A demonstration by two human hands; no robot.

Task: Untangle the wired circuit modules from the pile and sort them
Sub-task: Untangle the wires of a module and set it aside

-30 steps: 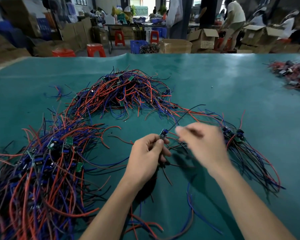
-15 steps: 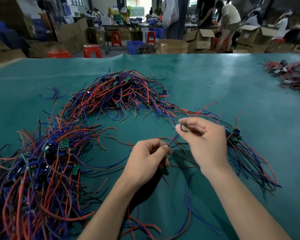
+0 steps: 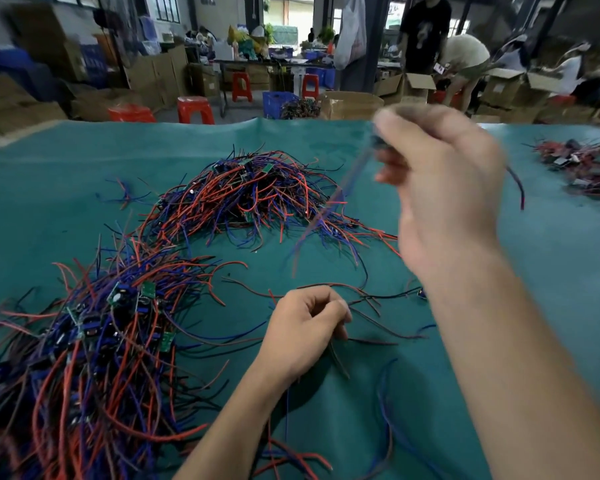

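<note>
Pinching a blurred wired module (image 3: pixel 378 140) aloft, the right hand (image 3: pixel 440 188) trails its wires (image 3: pixel 326 209) down-left toward the pile (image 3: pixel 253 195). Left hand (image 3: pixel 302 327), curled, grips loose wires on the bench (image 3: pixel 551 271).

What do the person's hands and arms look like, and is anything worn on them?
Both arms are bare up to the bottom edge of the picture: no sleeves, gloves, watch or bracelet show. The left hand is sharp, with short nails and no ring in view. The right hand is blurred, so fine details such as rings cannot be told there.
</note>
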